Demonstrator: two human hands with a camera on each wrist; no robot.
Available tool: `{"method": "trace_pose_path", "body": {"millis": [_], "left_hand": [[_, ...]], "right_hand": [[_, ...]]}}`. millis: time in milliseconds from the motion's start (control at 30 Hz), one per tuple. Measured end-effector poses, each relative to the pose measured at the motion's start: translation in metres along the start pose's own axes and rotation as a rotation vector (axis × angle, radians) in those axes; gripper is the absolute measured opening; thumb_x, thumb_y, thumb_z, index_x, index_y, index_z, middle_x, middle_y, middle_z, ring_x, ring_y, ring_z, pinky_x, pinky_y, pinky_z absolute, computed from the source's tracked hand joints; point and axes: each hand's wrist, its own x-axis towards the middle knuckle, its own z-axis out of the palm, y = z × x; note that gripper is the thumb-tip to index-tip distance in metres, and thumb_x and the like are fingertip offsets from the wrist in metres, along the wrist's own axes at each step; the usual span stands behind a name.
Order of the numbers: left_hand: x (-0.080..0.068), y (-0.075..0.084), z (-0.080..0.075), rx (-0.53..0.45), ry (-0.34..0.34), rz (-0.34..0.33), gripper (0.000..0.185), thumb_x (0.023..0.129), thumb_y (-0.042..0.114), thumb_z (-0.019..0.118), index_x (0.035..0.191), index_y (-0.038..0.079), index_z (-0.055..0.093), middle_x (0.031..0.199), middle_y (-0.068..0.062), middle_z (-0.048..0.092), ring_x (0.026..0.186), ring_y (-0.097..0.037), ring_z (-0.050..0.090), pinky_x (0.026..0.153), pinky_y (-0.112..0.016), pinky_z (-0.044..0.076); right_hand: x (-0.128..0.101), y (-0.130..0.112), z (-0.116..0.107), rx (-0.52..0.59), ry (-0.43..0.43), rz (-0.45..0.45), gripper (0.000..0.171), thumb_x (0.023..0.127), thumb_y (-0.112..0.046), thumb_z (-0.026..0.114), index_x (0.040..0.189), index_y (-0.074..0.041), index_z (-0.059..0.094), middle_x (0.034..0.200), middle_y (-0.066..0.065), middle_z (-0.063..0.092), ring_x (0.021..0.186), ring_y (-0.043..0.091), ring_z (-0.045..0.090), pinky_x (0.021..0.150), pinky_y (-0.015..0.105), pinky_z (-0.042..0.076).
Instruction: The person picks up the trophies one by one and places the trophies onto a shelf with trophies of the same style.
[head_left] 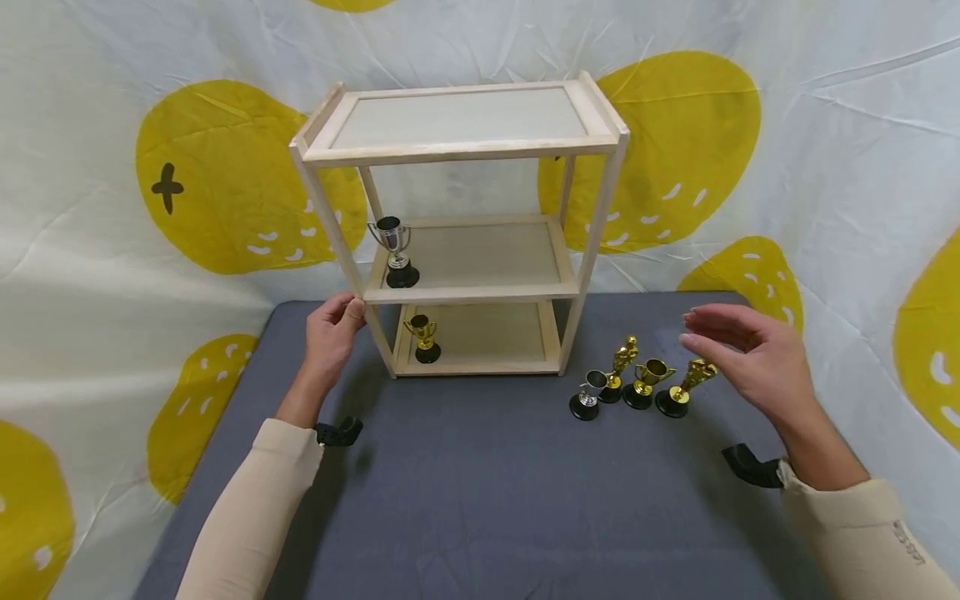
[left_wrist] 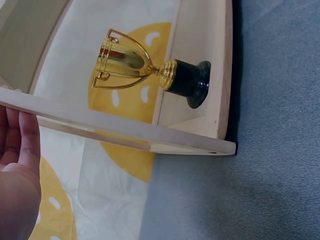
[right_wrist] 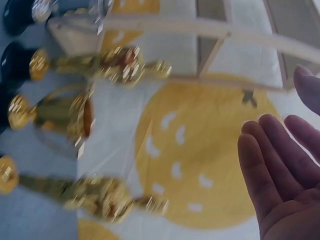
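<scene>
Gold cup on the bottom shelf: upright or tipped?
Upright: in the head view the gold cup stands on its black base on the bottom shelf, mouth facing up.

The shelf (head_left: 491, 254) is made of smooth wood, the desk (head_left: 472, 492) covered with matt cloth (left_wrist: 280, 155). Glossy, metallic surfaces are shown by the trophies (left_wrist: 125, 63).

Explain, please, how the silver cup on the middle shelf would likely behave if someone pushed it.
The silver cup may tip if pushed high, since its bowl stands above a narrow stem. Its shiny surface could be slippery. Once toppled, it might roll, given its round black base.
</scene>
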Motion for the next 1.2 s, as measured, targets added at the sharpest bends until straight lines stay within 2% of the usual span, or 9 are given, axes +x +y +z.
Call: {"method": "trace_pose_path", "body": {"millis": [167, 400, 533, 733, 933, 1200], "left_hand": [[0.0, 0.0, 0.001, 0.007, -0.004, -0.002, 0.036, 0.105, 0.019, 0.059, 0.127, -0.009, 0.065, 0.094, 0.02, 0.071, 0.09, 0.001, 0.069, 0.085, -0.014, 0.059], [0.001, 0.002, 0.001, -0.027, -0.004, -0.004, 0.024, 0.105, 0.018, 0.06, 0.12, 0.002, 0.069, 0.094, 0.017, 0.071, 0.089, 0.0, 0.069, 0.085, -0.014, 0.059], [0.001, 0.001, 0.001, -0.019, -0.008, -0.008, 0.023, 0.105, 0.019, 0.06, 0.119, 0.004, 0.069, 0.094, 0.018, 0.071, 0.089, 0.0, 0.069, 0.085, -0.014, 0.059], [0.0, 0.002, 0.001, -0.01, -0.005, -0.016, 0.031, 0.104, 0.021, 0.06, 0.122, -0.003, 0.069, 0.091, 0.019, 0.071, 0.087, -0.001, 0.068, 0.084, -0.013, 0.059], [-0.001, 0.001, -0.001, -0.014, -0.009, -0.025, 0.033, 0.103, 0.025, 0.063, 0.122, -0.002, 0.07, 0.094, 0.017, 0.071, 0.088, 0.0, 0.069, 0.085, -0.013, 0.059], [-0.002, 0.0, -0.001, 0.002, -0.011, -0.011, 0.036, 0.105, 0.022, 0.06, 0.127, -0.007, 0.066, 0.095, 0.018, 0.071, 0.092, 0.001, 0.07, 0.086, -0.013, 0.059]], "right_hand": [[-0.016, 0.016, -0.016, -0.04, 0.068, 0.029, 0.038, 0.086, 0.003, 0.082, 0.122, 0.003, 0.071, 0.104, -0.02, 0.076, 0.093, -0.009, 0.072, 0.08, 0.003, 0.053], [-0.03, 0.045, -0.029, -0.055, 0.117, 0.133, 0.044, 0.086, -0.001, 0.083, 0.127, 0.003, 0.068, 0.106, -0.027, 0.073, 0.095, -0.014, 0.068, 0.081, 0.0, 0.05], [-0.038, 0.07, -0.031, -0.065, 0.093, 0.165, 0.046, 0.087, -0.002, 0.083, 0.13, 0.004, 0.066, 0.107, -0.028, 0.071, 0.096, -0.016, 0.066, 0.08, -0.001, 0.049], [-0.044, 0.101, -0.025, -0.064, -0.008, 0.198, 0.048, 0.089, -0.007, 0.082, 0.132, 0.003, 0.064, 0.107, -0.031, 0.069, 0.094, -0.015, 0.065, 0.077, 0.002, 0.052], [-0.042, 0.109, -0.014, -0.026, -0.042, 0.25, 0.05, 0.09, -0.01, 0.082, 0.134, 0.004, 0.063, 0.103, -0.034, 0.068, 0.091, -0.016, 0.067, 0.074, 0.005, 0.055], [-0.041, 0.11, -0.004, -0.071, -0.039, 0.29, 0.058, 0.09, -0.019, 0.084, 0.134, 0.012, 0.061, 0.094, -0.041, 0.063, 0.084, -0.021, 0.064, 0.069, 0.005, 0.054]]}}
